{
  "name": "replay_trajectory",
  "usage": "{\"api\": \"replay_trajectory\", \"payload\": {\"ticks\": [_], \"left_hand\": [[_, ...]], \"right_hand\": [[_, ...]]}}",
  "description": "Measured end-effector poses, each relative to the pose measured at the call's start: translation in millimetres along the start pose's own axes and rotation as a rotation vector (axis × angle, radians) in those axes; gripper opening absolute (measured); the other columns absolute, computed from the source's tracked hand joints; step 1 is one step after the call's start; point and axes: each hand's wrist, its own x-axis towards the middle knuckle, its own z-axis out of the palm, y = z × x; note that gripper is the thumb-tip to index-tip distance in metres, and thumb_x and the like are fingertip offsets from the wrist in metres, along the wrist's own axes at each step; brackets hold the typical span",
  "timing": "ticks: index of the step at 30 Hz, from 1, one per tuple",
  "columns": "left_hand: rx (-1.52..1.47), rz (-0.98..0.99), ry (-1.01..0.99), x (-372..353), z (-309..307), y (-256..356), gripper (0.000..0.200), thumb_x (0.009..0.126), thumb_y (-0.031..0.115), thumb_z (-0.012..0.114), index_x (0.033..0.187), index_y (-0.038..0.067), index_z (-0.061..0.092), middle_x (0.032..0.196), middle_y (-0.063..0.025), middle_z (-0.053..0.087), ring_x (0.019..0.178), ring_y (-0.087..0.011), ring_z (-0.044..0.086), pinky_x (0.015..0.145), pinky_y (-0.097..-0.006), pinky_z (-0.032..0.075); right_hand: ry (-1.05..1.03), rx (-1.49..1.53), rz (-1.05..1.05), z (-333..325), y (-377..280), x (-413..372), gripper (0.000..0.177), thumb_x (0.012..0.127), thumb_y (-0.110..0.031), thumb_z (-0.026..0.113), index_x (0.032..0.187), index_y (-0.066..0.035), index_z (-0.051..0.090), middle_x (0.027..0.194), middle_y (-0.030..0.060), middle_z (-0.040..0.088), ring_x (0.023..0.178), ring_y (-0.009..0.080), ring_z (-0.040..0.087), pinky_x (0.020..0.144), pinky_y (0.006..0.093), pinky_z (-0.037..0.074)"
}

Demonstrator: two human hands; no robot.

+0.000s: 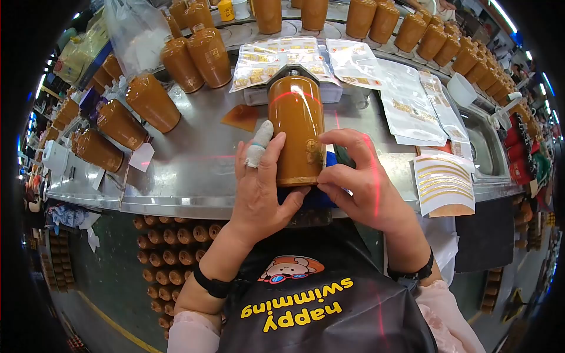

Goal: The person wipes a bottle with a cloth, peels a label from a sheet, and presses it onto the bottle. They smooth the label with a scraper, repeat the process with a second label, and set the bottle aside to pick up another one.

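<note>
A glossy brown bottle [294,117] lies with its base towards me and its neck in a dark notched rest [293,67]. My left hand [259,176] is closed along its left side, thumb under the base; one finger wears a whitish cover [259,146]. On the bottle's right side sits a small gold decal [312,152]. My right hand [359,176] has its index fingertip above the decal's outer edge and the thumb side below, at the bottle's side. A thin edge shows between those fingertips; whether it is film or decal is hard to see.
Decal sheets [353,62] lie behind the rest and at right, with a sheet of gold curved strips [444,183] near the front edge. Brown bottles [153,103] stand at left and along the back conveyor [288,26]. A white cup [462,89] is beside the sink [485,150].
</note>
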Motion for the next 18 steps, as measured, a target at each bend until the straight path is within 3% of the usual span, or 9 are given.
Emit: {"api": "replay_trajectory", "payload": {"ticks": [5,8,11,14,18], "left_hand": [[-0.012,0.031,-0.034,-6.3,5.2,-10.2,0.081,0.084,0.031,0.073,0.146,0.001,0.031,0.138,-0.022,0.047,0.13,-0.0389,0.043,0.116,-0.0537,0.02],[-0.246,-0.093,-0.041,-9.7,5.5,-13.8,0.078,0.086,0.028,0.071,0.146,0.0,0.031,0.141,-0.0212,0.044,0.134,-0.0353,0.04,0.116,-0.0477,0.021],[-0.798,-0.288,-0.022,-3.3,1.4,-7.6,0.075,0.087,0.025,0.07,0.146,-0.001,0.031,0.145,-0.0199,0.04,0.137,-0.0303,0.036,0.116,-0.0412,0.023],[-0.722,-0.291,-0.001,4.1,5.1,-5.2,0.074,0.087,0.023,0.069,0.145,-0.002,0.03,0.146,-0.0193,0.036,0.138,-0.0272,0.034,0.115,-0.0385,0.024],[-0.497,-0.262,-0.004,8.6,7.5,3.0,0.078,0.086,0.024,0.07,0.146,-0.002,0.027,0.144,-0.021,0.037,0.135,-0.0305,0.036,0.114,-0.0399,0.026]], "right_hand": [[0.04,0.083,0.157,-1.2,5.5,-14.3,0.024,0.076,0.0,0.075,0.096,-0.007,0.064,0.13,0.0163,0.05,0.119,0.0341,0.051,0.096,0.0416,0.045],[0.072,0.189,0.216,6.9,10.0,-22.0,0.023,0.078,-0.003,0.073,0.098,-0.007,0.063,0.128,0.0169,0.051,0.118,0.036,0.05,0.098,0.0428,0.043],[0.089,0.256,0.247,16.7,13.0,-27.6,0.022,0.08,-0.006,0.073,0.099,-0.008,0.062,0.127,0.0173,0.051,0.119,0.0369,0.049,0.099,0.0434,0.042],[0.106,0.267,0.253,23.2,14.4,-29.7,0.023,0.081,-0.007,0.073,0.1,-0.008,0.062,0.128,0.0175,0.051,0.118,0.0366,0.049,0.099,0.0431,0.041],[0.111,0.273,0.247,23.1,14.7,-30.4,0.024,0.08,-0.007,0.073,0.101,-0.008,0.062,0.129,0.0177,0.051,0.118,0.0368,0.049,0.099,0.0434,0.041]]}}
